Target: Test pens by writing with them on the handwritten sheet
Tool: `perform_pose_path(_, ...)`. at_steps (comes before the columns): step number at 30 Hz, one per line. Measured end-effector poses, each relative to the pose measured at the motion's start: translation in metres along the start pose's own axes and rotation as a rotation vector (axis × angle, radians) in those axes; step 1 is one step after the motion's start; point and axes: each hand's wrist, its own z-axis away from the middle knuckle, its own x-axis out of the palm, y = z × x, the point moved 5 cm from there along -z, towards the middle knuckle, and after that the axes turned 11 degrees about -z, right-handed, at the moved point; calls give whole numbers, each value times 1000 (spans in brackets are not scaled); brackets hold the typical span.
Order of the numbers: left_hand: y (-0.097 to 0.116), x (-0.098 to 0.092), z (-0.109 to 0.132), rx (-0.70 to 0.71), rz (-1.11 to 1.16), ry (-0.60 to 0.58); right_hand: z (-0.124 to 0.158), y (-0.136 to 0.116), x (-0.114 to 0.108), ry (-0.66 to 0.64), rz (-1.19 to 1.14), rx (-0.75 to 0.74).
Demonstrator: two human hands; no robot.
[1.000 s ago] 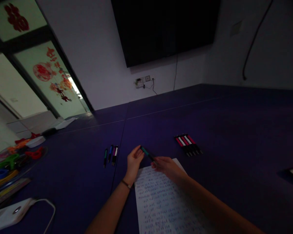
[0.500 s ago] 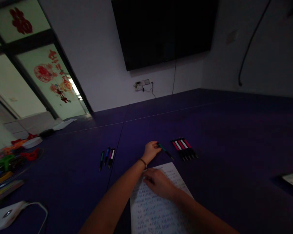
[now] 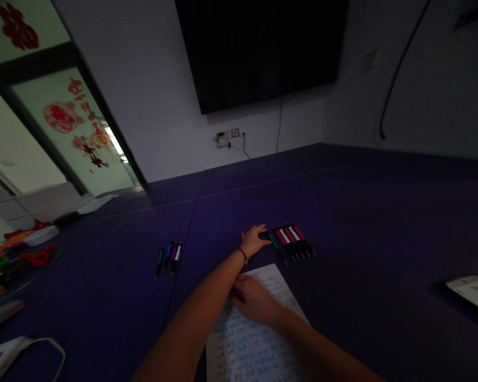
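My left hand [image 3: 255, 240] reaches across my right forearm, fingers stretched out, its fingertips at the top end of a teal pen [image 3: 277, 248]. That pen lies on the dark purple table [image 3: 362, 212], right beside a row of several red-and-white pens [image 3: 293, 241]. My right hand [image 3: 253, 300] rests flat on a handwritten sheet of paper [image 3: 258, 345] near me and holds nothing.
Several more pens [image 3: 167, 258] lie to the left of the sheet. A phone [image 3: 472, 291] sits at the right edge. Coloured plastic items [image 3: 8, 260] and a white device with a cable [image 3: 0, 358] are at the far left. A dark screen [image 3: 258, 48] hangs on the wall.
Both hands held the teal pen over the sheet. The left hand then carried it right and laid it beside the red-and-white pens, while the right hand dropped onto the paper.
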Motion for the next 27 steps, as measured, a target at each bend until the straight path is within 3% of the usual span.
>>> perform_pose_path(27, 2, 11, -10, -15, 24, -16, 0, -10, -4, 10, -126, -55)
